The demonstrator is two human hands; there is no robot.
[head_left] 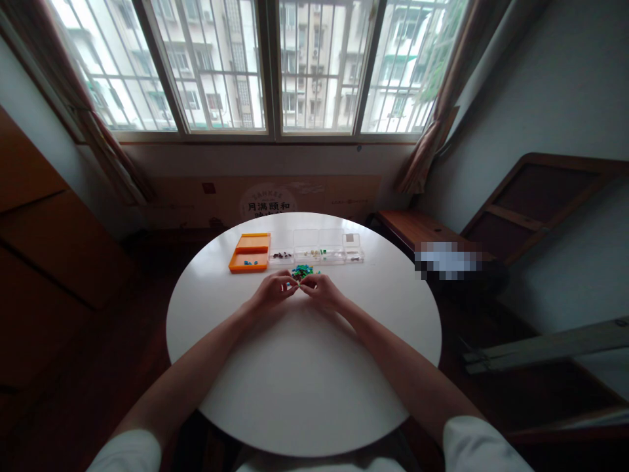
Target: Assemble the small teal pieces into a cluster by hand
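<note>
Nearest me, my white sleeves [126, 452] flank the round white tabletop [299, 380], and my forearms run in across it. Out in front, my left hand [275, 288] and right hand [321, 289] meet, thumbs and fingers pinched tip to tip; there's a pale speck right there, but it's so tiny I can't tell which hand grips it, or what it is. Just past my fingertips sits the pile of small pieces [303, 270], a loose, bright heap on the tabletop: green and blue on top, brown lower down, each bit too small to make out its shape. Beyond, to the left, the orange box [253, 242] stands open, blue pieces [250, 263] in its near section. Beside it, the clear case [339, 259], lids up, shows dark brown pieces [282, 255], then cream pieces [313, 253] and a touch of green. Farthest off, a barred window [314, 72] glares.
</note>
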